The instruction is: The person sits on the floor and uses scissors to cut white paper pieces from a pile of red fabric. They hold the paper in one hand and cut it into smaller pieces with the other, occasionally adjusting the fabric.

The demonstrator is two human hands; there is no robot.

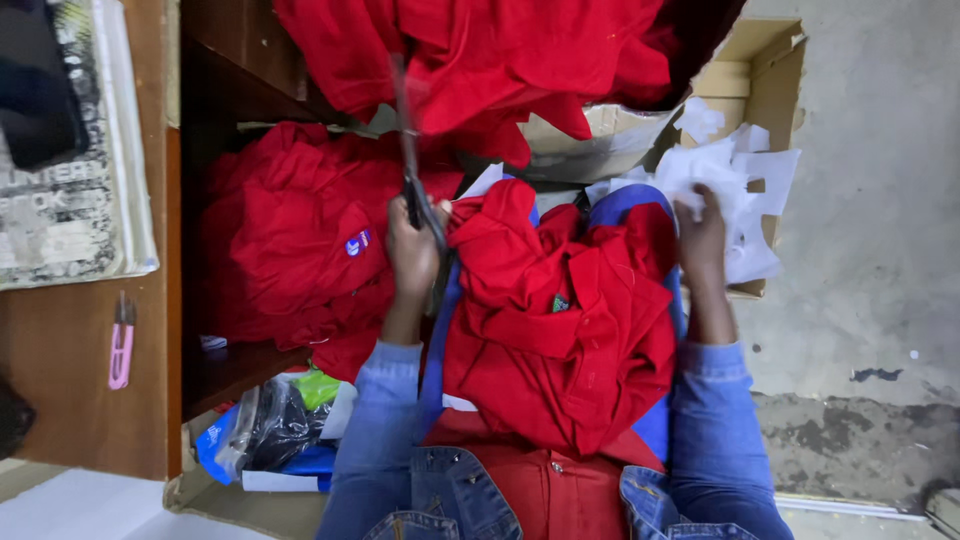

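Observation:
A red garment with blue trim (560, 320) lies bunched across my lap. My left hand (412, 250) is closed around the dark handles of a pair of scissors (408, 150), whose blades point away from me toward a heap of red cloth. My right hand (700, 235) rests at the far right edge of the garment, fingers pressed on white paper scraps (740, 190); whether it grips anything is unclear. Both arms wear blue denim sleeves.
A pile of red garments (290, 240) fills a dark wooden shelf at left. More red cloth (480, 60) hangs above. A cardboard box (760, 90) holds the paper scraps. A pink thread snipper (121, 345) lies on the wooden surface. Plastic bags (270, 425) sit below the shelf.

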